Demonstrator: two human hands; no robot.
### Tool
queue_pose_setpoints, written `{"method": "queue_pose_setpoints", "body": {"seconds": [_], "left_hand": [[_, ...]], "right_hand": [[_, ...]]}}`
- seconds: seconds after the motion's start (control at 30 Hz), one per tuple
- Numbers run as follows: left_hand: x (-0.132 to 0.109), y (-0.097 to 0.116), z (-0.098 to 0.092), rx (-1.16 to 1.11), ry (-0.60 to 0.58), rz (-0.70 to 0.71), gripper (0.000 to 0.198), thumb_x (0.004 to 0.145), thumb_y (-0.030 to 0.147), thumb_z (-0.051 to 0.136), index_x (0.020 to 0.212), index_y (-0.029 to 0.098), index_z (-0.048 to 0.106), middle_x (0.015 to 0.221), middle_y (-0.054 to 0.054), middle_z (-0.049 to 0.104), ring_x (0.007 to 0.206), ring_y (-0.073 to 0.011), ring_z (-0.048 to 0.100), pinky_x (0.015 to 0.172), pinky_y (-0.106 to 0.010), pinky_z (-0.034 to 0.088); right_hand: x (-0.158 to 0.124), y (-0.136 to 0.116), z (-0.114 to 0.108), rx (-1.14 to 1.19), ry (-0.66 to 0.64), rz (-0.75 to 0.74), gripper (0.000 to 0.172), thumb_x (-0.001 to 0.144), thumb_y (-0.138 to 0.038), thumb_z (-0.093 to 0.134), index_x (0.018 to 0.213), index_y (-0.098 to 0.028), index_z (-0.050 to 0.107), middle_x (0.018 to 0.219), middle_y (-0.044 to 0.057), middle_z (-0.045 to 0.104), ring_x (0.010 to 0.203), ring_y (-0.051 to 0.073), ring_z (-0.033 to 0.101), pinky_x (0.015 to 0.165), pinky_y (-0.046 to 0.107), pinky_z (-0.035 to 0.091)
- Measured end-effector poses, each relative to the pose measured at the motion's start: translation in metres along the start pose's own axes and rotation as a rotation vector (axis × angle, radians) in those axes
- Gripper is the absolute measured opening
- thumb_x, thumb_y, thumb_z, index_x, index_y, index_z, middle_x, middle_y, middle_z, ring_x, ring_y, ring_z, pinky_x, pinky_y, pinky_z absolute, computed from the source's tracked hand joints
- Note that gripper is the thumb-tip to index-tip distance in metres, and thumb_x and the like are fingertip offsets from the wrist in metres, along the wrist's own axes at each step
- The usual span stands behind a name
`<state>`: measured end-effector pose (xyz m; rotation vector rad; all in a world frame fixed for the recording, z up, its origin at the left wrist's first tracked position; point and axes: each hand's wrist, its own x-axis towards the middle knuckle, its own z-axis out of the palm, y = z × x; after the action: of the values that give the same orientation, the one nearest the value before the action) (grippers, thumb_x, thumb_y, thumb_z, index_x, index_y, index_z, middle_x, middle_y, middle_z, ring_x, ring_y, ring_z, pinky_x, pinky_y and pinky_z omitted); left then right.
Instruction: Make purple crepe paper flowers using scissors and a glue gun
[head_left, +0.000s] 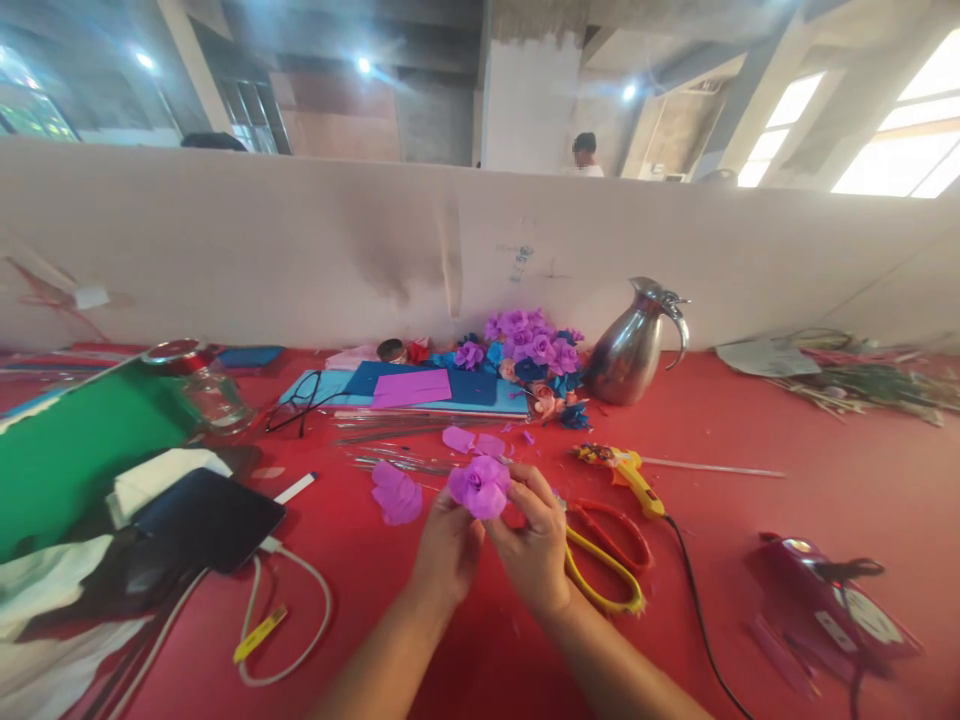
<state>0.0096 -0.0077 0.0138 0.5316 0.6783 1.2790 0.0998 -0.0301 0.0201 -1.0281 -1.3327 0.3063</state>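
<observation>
Both my hands meet over the red table point(750, 440), pinched round a purple paper flower point(480, 486). My left hand point(448, 552) grips it from below left. My right hand point(534, 540) curls its fingers over the flower's right side. A loose purple petal piece point(396, 494) lies just left of my hands, and smaller petal scraps point(472, 441) lie just beyond them. Thin wire stems point(390, 430) are spread behind the scraps.
Red-and-yellow scissors point(607, 560) and a yellow glue gun point(626, 472) with its black cord lie to the right. A pile of paper flowers point(529, 355), coloured sheets point(412, 386), a metal jug point(634, 345), a phone point(206, 520) and a green sheet point(67, 460) surround them. A person stands beyond the partition point(450, 240).
</observation>
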Motion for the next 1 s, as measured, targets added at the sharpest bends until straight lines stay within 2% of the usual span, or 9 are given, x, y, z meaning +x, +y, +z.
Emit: {"method": "queue_pose_setpoints", "body": {"seconds": [0.17,0.27,0.37,0.43,0.57,0.67,0.8,0.9,1.0], "left_hand": [[0.001,0.002,0.001,-0.039,-0.023,-0.089,0.031,0.045,0.027,0.091,0.069,0.019,0.074,0.067,0.001,0.067,0.063,-0.0116,0.056,0.064,-0.024,0.046],[0.003,0.002,-0.001,-0.033,-0.053,-0.088,0.028,0.047,0.025,0.09,0.068,0.018,0.072,0.065,0.002,0.067,0.061,-0.0114,0.055,0.063,-0.025,0.045],[0.005,0.001,-0.003,-0.012,-0.057,-0.054,0.026,0.05,0.024,0.088,0.07,0.018,0.073,0.069,0.0,0.069,0.066,-0.0138,0.059,0.067,-0.027,0.046],[0.006,0.0,-0.004,0.018,-0.054,-0.009,0.026,0.053,0.022,0.086,0.075,0.019,0.073,0.075,-0.001,0.072,0.073,-0.0161,0.063,0.073,-0.028,0.046],[0.003,0.001,-0.002,0.144,0.009,0.094,0.019,0.058,0.021,0.083,0.075,0.019,0.074,0.076,-0.001,0.073,0.078,-0.0168,0.065,0.079,-0.028,0.046],[0.001,0.003,-0.001,0.251,0.064,0.158,0.015,0.061,0.022,0.08,0.074,0.018,0.075,0.074,-0.003,0.073,0.078,-0.0174,0.065,0.078,-0.028,0.047],[0.004,0.004,-0.003,0.284,0.166,0.235,0.014,0.063,0.024,0.078,0.076,0.018,0.074,0.076,-0.002,0.072,0.076,-0.0148,0.064,0.074,-0.024,0.048],[0.006,0.008,-0.004,0.25,0.118,0.154,0.014,0.064,0.028,0.078,0.071,0.016,0.072,0.066,-0.001,0.068,0.062,-0.0117,0.059,0.062,-0.022,0.047],[0.006,0.015,-0.002,0.209,-0.019,-0.081,0.02,0.065,0.033,0.077,0.067,0.014,0.07,0.054,0.001,0.06,0.046,-0.0092,0.05,0.047,-0.021,0.039]], "right_hand": [[0.001,0.001,0.001,0.001,-0.031,0.035,0.012,0.076,-0.013,0.064,0.077,-0.023,0.072,0.088,0.006,0.068,0.08,0.019,0.063,0.071,0.029,0.049],[0.002,0.0,0.0,0.013,-0.043,0.06,0.012,0.075,-0.014,0.064,0.077,-0.022,0.071,0.087,0.005,0.067,0.077,0.018,0.062,0.068,0.028,0.047],[0.004,-0.001,0.001,0.079,-0.069,0.118,0.009,0.077,-0.016,0.065,0.079,-0.022,0.072,0.09,0.006,0.068,0.081,0.019,0.062,0.071,0.028,0.047],[0.005,0.0,0.002,0.184,-0.102,0.226,0.007,0.079,-0.021,0.065,0.079,-0.021,0.072,0.091,0.005,0.068,0.085,0.02,0.061,0.078,0.029,0.046],[0.006,0.01,0.004,0.574,-0.148,0.563,0.014,0.079,-0.034,0.071,0.086,-0.022,0.071,0.088,0.002,0.069,0.086,0.018,0.06,0.086,0.03,0.045],[0.007,0.021,0.005,0.822,-0.121,0.763,0.021,0.073,-0.037,0.078,0.083,-0.021,0.07,0.079,-0.001,0.067,0.077,0.014,0.058,0.08,0.027,0.045],[0.011,0.028,0.003,1.002,-0.136,0.898,0.023,0.067,-0.032,0.084,0.074,-0.018,0.067,0.068,-0.004,0.06,0.063,0.009,0.052,0.068,0.02,0.044],[0.012,0.025,0.0,1.093,-0.205,0.976,0.025,0.065,-0.027,0.086,0.071,-0.017,0.064,0.067,-0.004,0.057,0.059,0.006,0.049,0.063,0.018,0.043],[0.013,0.02,-0.003,1.175,-0.316,1.058,0.025,0.067,-0.028,0.085,0.073,-0.017,0.064,0.065,-0.005,0.052,0.054,0.005,0.042,0.055,0.016,0.039]]}}
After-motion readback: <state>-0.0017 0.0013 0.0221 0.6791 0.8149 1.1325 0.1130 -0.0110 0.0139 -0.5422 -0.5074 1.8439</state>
